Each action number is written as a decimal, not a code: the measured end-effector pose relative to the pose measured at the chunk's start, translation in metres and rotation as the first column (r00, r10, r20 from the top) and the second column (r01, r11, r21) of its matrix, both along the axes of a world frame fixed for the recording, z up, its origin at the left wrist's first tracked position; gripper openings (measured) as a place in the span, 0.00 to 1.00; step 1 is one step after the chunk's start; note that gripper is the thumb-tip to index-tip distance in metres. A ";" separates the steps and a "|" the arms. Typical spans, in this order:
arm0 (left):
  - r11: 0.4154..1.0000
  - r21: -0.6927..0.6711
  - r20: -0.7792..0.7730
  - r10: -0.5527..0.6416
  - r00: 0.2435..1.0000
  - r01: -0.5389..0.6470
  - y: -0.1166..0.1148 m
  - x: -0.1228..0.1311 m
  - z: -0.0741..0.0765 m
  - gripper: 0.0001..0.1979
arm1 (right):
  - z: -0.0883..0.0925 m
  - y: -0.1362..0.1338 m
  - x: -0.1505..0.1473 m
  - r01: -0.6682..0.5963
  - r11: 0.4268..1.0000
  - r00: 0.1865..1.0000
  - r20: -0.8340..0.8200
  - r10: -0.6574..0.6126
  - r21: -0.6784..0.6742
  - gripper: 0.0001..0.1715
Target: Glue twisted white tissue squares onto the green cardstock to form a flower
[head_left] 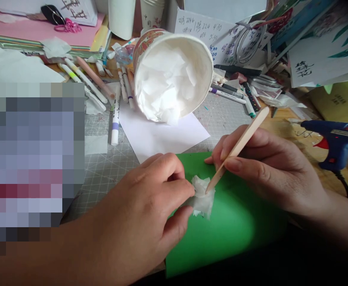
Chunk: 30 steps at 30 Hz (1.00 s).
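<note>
My right hand (269, 167) pinches a flat wooden craft stick (247, 137) between thumb and fingers. Its lower tip presses into a small crumpled piece of white tissue paper (203, 198). That tissue lies on a green sheet (230, 226) in front of me. From the left, my left hand (159, 194) reaches in with curled fingers, its index finger and thumb at the left edge of the tissue and holding it there. The fingertips partly cover that edge.
Behind the green sheet, a paper tub (205, 79) tipped towards me holds torn white tissue. A white sheet (174, 135) lies beneath it. Markers (115, 119) are scattered around the grey cutting mat (99, 157). To the right is a blue glue gun (337, 139) with a cord.
</note>
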<state>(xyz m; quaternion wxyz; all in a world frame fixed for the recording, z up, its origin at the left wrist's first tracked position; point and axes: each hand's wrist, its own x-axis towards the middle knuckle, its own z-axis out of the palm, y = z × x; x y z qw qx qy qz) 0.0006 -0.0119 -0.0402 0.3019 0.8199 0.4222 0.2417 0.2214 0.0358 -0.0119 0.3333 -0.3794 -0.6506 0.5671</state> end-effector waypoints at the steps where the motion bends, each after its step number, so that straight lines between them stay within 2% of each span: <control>1: 1.000 0.004 0.015 -0.011 1.000 0.011 0.000 0.000 -0.001 0.10 | -0.001 0.000 0.000 0.019 1.000 1.000 -0.021 -0.019 -0.005 0.04; 4: 0.999 0.018 0.050 -0.028 0.998 0.027 -0.001 -0.001 -0.002 0.11 | -0.003 -0.001 -0.002 0.050 0.999 0.998 -0.047 -0.050 -0.011 0.03; 6: 0.999 0.021 0.055 -0.027 0.998 0.026 -0.001 -0.002 -0.001 0.12 | -0.003 -0.002 -0.004 0.024 1.000 0.999 -0.025 -0.023 0.005 0.04; 11: 0.999 0.006 0.066 -0.043 0.997 0.042 -0.002 -0.001 0.000 0.12 | -0.003 -0.003 -0.006 -0.062 0.990 0.995 0.087 0.052 0.123 0.02; 16: 0.998 0.017 0.069 -0.059 0.996 0.058 0.000 -0.001 -0.003 0.12 | -0.006 0.001 -0.001 -0.054 0.977 0.991 0.134 0.027 0.205 0.04; 19: 0.997 0.024 0.067 -0.076 0.995 0.075 0.001 -0.002 -0.002 0.11 | -0.009 0.001 0.001 -0.034 0.985 0.996 0.084 0.020 0.169 0.03; 24: 0.994 0.020 0.099 -0.105 0.990 0.104 0.001 -0.003 0.001 0.10 | -0.010 -0.004 0.000 0.056 0.995 0.995 -0.092 -0.049 0.079 0.03; 30: 0.993 -0.011 0.085 -0.115 0.990 0.117 0.003 -0.001 0.002 0.10 | -0.007 -0.005 0.002 -0.091 0.970 0.989 0.135 0.062 0.225 0.02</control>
